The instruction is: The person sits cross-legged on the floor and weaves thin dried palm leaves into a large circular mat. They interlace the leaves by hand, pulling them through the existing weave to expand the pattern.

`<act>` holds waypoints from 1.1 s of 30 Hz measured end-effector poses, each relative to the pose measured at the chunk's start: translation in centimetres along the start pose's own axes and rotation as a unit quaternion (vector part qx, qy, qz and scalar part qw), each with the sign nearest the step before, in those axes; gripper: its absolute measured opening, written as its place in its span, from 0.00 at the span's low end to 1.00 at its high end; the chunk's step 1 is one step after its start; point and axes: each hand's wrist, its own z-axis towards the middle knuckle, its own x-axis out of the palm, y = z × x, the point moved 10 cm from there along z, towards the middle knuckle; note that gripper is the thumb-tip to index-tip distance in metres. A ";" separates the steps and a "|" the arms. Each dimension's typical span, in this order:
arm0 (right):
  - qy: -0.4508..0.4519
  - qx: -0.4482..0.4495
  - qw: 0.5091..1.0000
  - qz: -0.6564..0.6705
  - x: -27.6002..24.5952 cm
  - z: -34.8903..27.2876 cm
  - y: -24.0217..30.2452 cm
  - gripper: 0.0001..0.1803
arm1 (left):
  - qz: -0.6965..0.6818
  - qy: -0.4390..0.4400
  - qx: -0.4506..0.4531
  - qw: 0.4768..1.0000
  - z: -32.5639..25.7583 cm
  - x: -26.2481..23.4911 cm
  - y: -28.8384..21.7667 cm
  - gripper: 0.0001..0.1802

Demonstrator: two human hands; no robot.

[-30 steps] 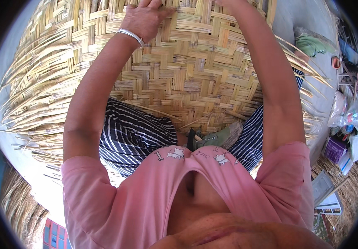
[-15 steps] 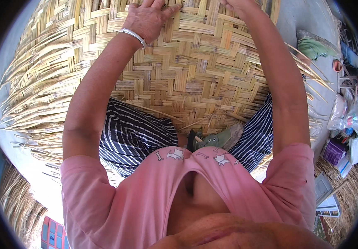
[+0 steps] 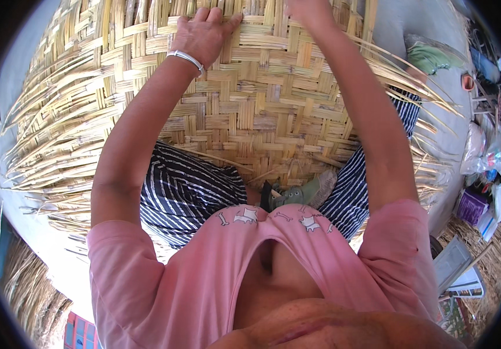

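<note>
A large mat (image 3: 256, 113) woven from flat, straw-coloured split strips spreads in front of me and over my lower legs. My left hand (image 3: 204, 38) lies on its far part with the fingers spread and pressed down on the weave. A white bangle circles that wrist. At the top edge of the view is my right hand (image 3: 313, 13), over the mat to the right of the left one. It is blurred and partly cut off, so its fingers and anything in them cannot be made out. Long loose strip ends (image 3: 58, 139) fan out from the mat's left side.
My legs in striped trousers (image 3: 189, 189) and a green shoe (image 3: 302, 195) are close to the mat's near edge. To the right stand a green cloth bundle (image 3: 430, 58), a small reddish-brown cup (image 3: 467, 82), plastic bags (image 3: 476, 148) and a purple package (image 3: 471, 207). Straw lies at both lower sides.
My right hand has moved left along the top of the view, nearer my left hand. My left hand stays pressed on the mat, its fingers now showing more fully.
</note>
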 end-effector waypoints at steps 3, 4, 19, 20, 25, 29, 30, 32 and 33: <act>0.001 0.005 0.986 0.167 -1.9 -8.4 0.8 0.12 | -0.008 0.063 -0.037 0.997 -0.2 1.1 0.0 0.41; 0.000 0.034 0.987 0.156 -3.2 -11.5 2.0 0.12 | -0.009 0.063 -0.041 0.997 -0.2 1.1 -0.1 0.41; -0.194 0.280 0.918 -0.205 -30.9 -53.4 -23.1 0.20 | -0.132 0.068 -0.098 0.984 -6.3 5.8 -1.4 0.32; -0.148 0.335 0.905 -0.218 -30.1 -57.2 -25.4 0.22 | -0.104 0.097 -0.094 0.985 -6.7 5.1 -3.4 0.32; -0.087 0.489 0.839 -0.222 -26.2 -68.3 -29.0 0.29 | -0.036 0.109 -0.032 0.993 -11.0 6.8 -5.4 0.31; -0.086 0.562 0.792 -0.222 -25.3 -72.6 -30.3 0.23 | -0.057 0.125 -0.068 0.988 -13.1 4.1 -7.7 0.30; -0.054 0.575 0.791 -0.201 -24.4 -73.4 -31.5 0.23 | -0.061 0.121 -0.073 0.988 -13.3 3.6 -7.9 0.29; 0.014 0.597 0.786 -0.160 -22.7 -74.8 -34.2 0.23 | -0.066 0.121 -0.076 0.988 -13.4 2.9 -8.4 0.29; 0.024 0.582 0.802 -0.133 -22.0 -75.0 -35.3 0.22 | -0.070 0.121 -0.079 0.987 -13.5 2.7 -8.5 0.29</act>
